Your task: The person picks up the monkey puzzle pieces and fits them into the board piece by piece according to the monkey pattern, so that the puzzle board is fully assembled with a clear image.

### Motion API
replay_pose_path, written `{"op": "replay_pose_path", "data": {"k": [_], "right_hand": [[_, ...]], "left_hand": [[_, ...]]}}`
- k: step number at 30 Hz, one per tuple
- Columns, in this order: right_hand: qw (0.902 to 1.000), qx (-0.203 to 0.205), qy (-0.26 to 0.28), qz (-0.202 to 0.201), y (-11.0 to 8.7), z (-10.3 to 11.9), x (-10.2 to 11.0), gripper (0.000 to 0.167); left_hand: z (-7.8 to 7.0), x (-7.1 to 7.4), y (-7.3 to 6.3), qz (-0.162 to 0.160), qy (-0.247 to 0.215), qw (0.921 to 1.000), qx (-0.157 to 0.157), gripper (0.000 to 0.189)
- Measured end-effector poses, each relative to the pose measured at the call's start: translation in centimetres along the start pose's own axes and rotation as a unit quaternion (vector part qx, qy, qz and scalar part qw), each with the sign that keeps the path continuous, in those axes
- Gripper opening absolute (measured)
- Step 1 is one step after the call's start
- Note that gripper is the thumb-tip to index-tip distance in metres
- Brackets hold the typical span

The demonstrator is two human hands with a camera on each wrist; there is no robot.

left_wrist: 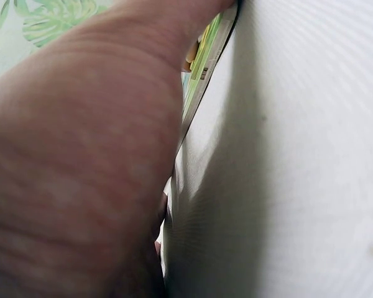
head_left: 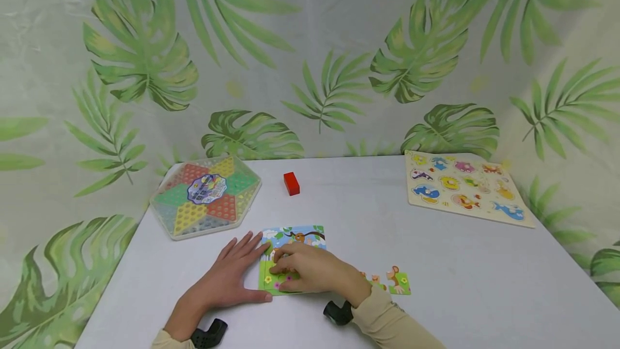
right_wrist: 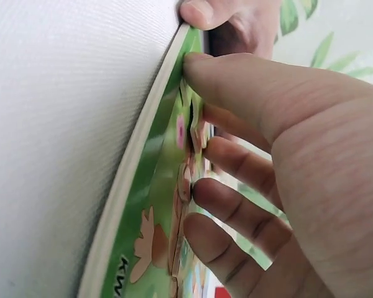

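Note:
A colourful jigsaw board (head_left: 317, 229) with a monkey on a branch and green grass lies flat on the table. My left hand (head_left: 232, 273) rests beside it with spread fingers, thumb and forefinger at its left edge. In the left wrist view the forearm and hand block most of the board. My right hand (head_left: 310, 269) bends over the board, its fingertips touching the lower-left pieces. In the right wrist view a puzzle piece (right_wrist: 196, 129) stands slightly raised by those fingers, and the thumb (right_wrist: 202, 71) presses near the board's edge.
Loose puzzle pieces (head_left: 398, 280) lie right of the board, partly behind the right wrist. A red block (head_left: 291, 183) stands farther back. At the back left is a hexagonal Chinese checkers board (head_left: 205, 198); at the back right, a wooden sea-animal puzzle (head_left: 465, 187).

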State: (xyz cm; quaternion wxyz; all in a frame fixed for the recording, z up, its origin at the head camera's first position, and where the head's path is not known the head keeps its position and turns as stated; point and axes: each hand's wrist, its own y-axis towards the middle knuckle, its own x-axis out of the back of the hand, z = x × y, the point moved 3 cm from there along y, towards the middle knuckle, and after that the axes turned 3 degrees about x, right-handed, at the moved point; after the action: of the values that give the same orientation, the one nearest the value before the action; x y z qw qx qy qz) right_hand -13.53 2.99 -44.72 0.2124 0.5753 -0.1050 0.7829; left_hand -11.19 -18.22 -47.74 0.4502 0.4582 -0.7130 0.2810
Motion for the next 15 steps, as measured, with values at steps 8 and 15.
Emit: {"op": "replay_pose_path", "data": {"k": [8,15], "right_hand": [[0.9999,0.0,-0.012,0.01,-0.13,0.07,0.18,0.033],[0.9998,0.001,-0.015,0.011,-0.17,0.13,0.32,0.033]], "left_hand": [[0.02,-0.09,-0.02,-0.007,0.009,0.9999,-0.007,0.11],[0.05,-0.06,0.0,-0.02,0.017,0.9995,-0.019,0.106]]}}
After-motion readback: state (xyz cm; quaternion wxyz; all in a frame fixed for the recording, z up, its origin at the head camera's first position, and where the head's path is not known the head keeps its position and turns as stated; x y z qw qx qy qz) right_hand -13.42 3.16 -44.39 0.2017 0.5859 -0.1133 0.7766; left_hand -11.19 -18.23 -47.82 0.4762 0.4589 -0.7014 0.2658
